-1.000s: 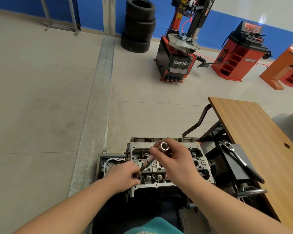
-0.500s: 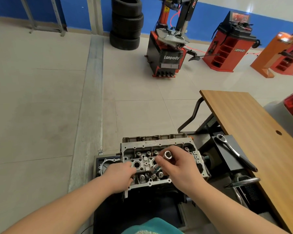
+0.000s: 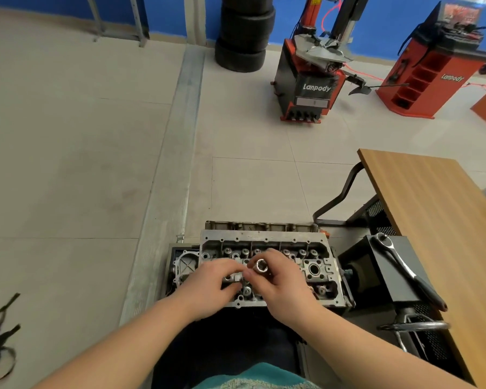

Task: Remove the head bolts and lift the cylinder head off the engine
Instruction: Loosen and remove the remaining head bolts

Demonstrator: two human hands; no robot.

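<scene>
A grey aluminium cylinder head (image 3: 314,244) sits on the engine, low in the middle of the head view, its valve gear and bolt holes exposed. My right hand (image 3: 285,287) pinches a shiny socket (image 3: 260,265) on a short extension, held upright over the middle of the head. My left hand (image 3: 212,287) rests on the head's left part, its fingertips touching the lower end of the tool. The tool's tip and the bolt under it are hidden by my fingers.
A ratchet wrench (image 3: 404,269) lies on a black box (image 3: 396,284) to the right of the engine. A wooden table (image 3: 438,214) stands further right. A tyre changer (image 3: 312,77), a red balancer (image 3: 432,68) and stacked tyres (image 3: 243,35) stand far off on the tiled floor.
The socket tool swung from slanted to upright and came down onto the middle of the head. My left hand slid right to meet it. The camera moved closer.
</scene>
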